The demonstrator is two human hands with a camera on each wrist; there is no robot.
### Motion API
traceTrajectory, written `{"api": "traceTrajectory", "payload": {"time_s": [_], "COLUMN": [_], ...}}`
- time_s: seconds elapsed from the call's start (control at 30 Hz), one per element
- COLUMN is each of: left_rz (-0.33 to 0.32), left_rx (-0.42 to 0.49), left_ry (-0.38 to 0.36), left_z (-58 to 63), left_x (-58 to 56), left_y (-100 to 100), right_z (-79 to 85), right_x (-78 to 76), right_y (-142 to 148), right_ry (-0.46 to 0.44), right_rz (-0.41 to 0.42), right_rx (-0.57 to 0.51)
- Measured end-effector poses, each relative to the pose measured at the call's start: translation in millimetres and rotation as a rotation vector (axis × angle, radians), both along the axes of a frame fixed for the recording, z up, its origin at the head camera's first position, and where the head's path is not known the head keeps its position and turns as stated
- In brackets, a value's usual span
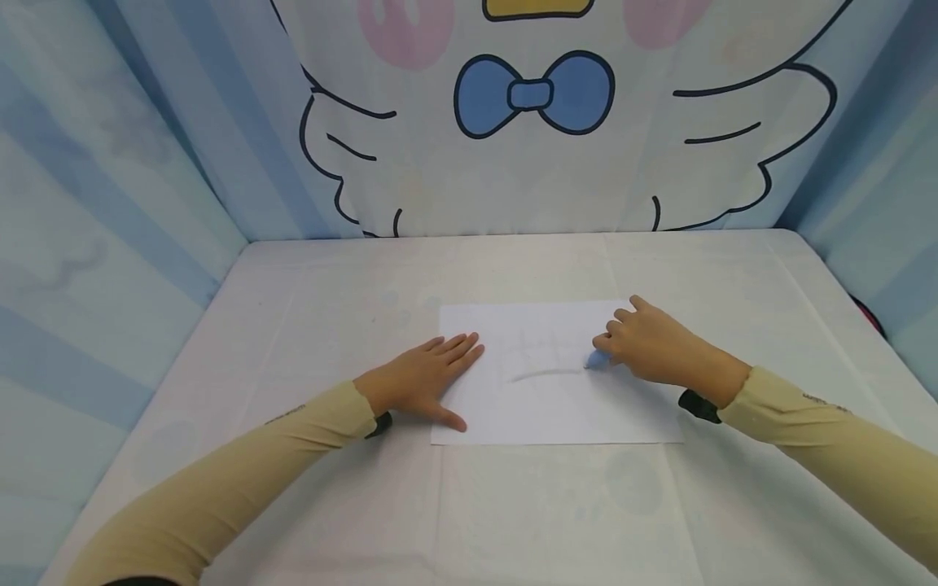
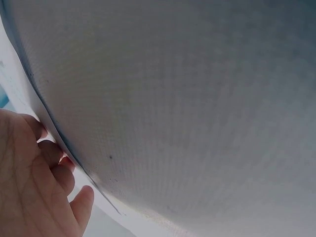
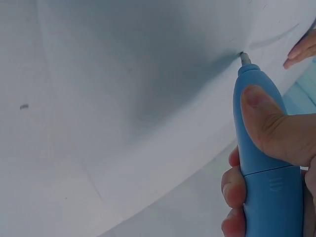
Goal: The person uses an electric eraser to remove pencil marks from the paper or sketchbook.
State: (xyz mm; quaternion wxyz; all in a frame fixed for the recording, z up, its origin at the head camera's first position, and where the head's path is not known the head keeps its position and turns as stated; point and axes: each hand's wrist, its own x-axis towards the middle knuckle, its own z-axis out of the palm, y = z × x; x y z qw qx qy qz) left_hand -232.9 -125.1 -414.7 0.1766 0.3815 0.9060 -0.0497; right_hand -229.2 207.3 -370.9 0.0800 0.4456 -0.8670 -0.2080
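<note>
Work on a sheet of paper, seen from the head and both wrists. The sheet (image 1: pixel 542 419) lies flat at the centre of the frame, on a pale table (image 1: pixel 322 301). Its left edge is covered by the left hand (image 1: pixel 421 378), whose fingers are laid out straight and spread, with nothing gripped. At right of centre, a blue tool (image 1: pixel 599 358) is gripped by the right hand (image 1: pixel 652 346); in the right wrist view, at the right of the frame, the thumb is seen laid along its barrel and other fingers curled round the far side. The narrow tip (image 3: pixel 245 58) is met by its own shadow, so contact with the sheet is likely. A grey streak (image 1: pixel 545 373) is seen running leftward from near the tip, with fainter strokes (image 1: pixel 538 346) above it.

Likely faults: the sheet is held at its left only, so it could be dragged or buckled by a sideways push of the tool, should the left hand's pressure be too light. The paper could be scuffed by too hard a press at the tip. Grey marks could be smeared if brushed by either hand.
</note>
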Motion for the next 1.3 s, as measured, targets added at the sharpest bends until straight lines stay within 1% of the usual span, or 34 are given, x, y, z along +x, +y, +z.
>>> {"api": "traceTrajectory", "payload": {"time_s": [0.13, 0.27, 0.33, 0.47, 0.63, 0.7, 0.77, 0.93, 1.1, 1.2, 1.3], "left_rz": [0.005, 0.011, 0.012, 0.011, 0.018, 0.022, 0.02, 0.004, -0.001, -0.002, -0.001], "left_rx": [-0.005, -0.004, -0.003, -0.01, -0.017, -0.016, -0.015, 0.004, 0.003, 0.002, 0.009], "left_ry": [-0.003, -0.005, -0.005, 0.003, 0.003, 0.002, -0.001, -0.007, -0.004, -0.004, -0.007], "left_z": [0.4, 1.0, 1.0, 0.2, 0.5, 1.0, 1.9, 2.9, 2.0, 1.8, 1.3], "left_x": [0.2, 0.6, 0.5, 0.2, 0.6, 0.7, 0.7, 0.3, -0.1, 0.1, 0.2], "left_y": [0, 1, 1, 2, 3, 3, 2, 0, -1, -1, -1], "right_z": [-0.7, -3.2, -5.2, -9.1, -9.3, -8.7, -9.4, -14.5, -19.2, -22.0, -24.1], "right_x": [-0.2, -1.8, -2.2, -1.6, 0.0, 0.0, 0.0, 1.7, 3.5, 2.9, 1.4], "right_y": [0, 3, 4, 8, 15, 17, 19, 21, 19, 18, 18], "right_ry": [-0.011, 0.013, 0.024, 0.061, 0.124, 0.154, 0.165, 0.162, 0.149, 0.144, 0.148], "right_rz": [0.016, 0.016, 0.034, 0.072, 0.083, 0.094, 0.084, 0.043, 0.028, 0.032, 0.055], "right_rx": [-0.01, -0.027, -0.045, -0.06, -0.058, -0.074, -0.085, -0.151, -0.23, -0.254, -0.284]}}
